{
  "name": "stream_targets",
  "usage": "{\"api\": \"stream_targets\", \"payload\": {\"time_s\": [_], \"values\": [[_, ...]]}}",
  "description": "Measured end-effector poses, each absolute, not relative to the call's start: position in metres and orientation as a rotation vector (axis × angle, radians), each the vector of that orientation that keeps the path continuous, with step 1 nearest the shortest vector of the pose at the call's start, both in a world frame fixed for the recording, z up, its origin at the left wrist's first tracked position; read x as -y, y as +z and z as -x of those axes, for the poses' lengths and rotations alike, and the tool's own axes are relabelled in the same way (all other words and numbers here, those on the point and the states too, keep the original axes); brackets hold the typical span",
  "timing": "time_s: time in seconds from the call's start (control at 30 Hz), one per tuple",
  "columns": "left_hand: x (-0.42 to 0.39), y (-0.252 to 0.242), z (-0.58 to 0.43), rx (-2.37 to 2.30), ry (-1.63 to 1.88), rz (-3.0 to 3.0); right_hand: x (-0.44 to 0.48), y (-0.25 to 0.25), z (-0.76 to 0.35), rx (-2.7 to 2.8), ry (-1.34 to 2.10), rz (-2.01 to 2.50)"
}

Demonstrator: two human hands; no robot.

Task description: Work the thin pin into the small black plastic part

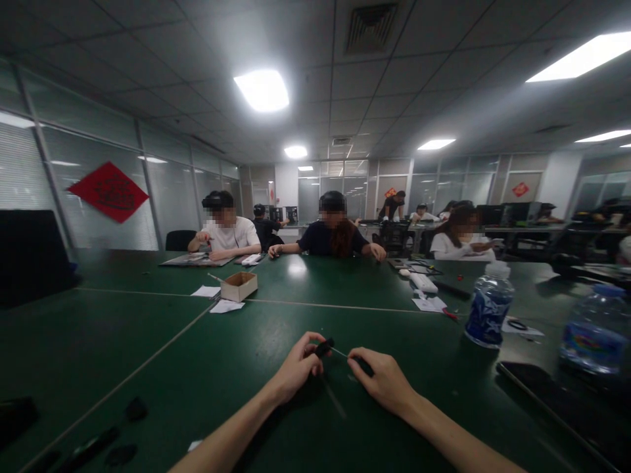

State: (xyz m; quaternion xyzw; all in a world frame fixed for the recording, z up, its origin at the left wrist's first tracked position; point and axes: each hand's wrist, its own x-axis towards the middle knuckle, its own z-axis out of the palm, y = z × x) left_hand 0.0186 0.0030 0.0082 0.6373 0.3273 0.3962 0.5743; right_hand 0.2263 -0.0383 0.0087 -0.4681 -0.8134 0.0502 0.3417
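Note:
My left hand (300, 369) is closed on a small black part (324, 347), pinched between thumb and fingers just above the green table (236, 368). In my right hand (387, 381) is a screwdriver (363, 365), its dark handle mostly covered by my fingers. The thin metal shaft points left, and its end meets the black part or lies right by it; I cannot tell whether it is seated in anything. What the black part is cannot be made out.
A cardboard box (239, 286) stands ahead on the left beside white papers (227, 307). Two bottles, one with a blue label (488, 309), and a dark phone-like slab (547, 401) are on the right. Dark pieces (137, 408) lie at lower left. People sit across the table.

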Motion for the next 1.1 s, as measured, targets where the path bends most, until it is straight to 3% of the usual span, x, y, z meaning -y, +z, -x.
{"api": "stream_targets", "payload": {"time_s": [1.1], "values": [[-0.010, -0.001, -0.018, -0.780, 1.080, -1.387, 0.043, 0.015, -0.227, 2.223, 0.229, 1.160]]}}
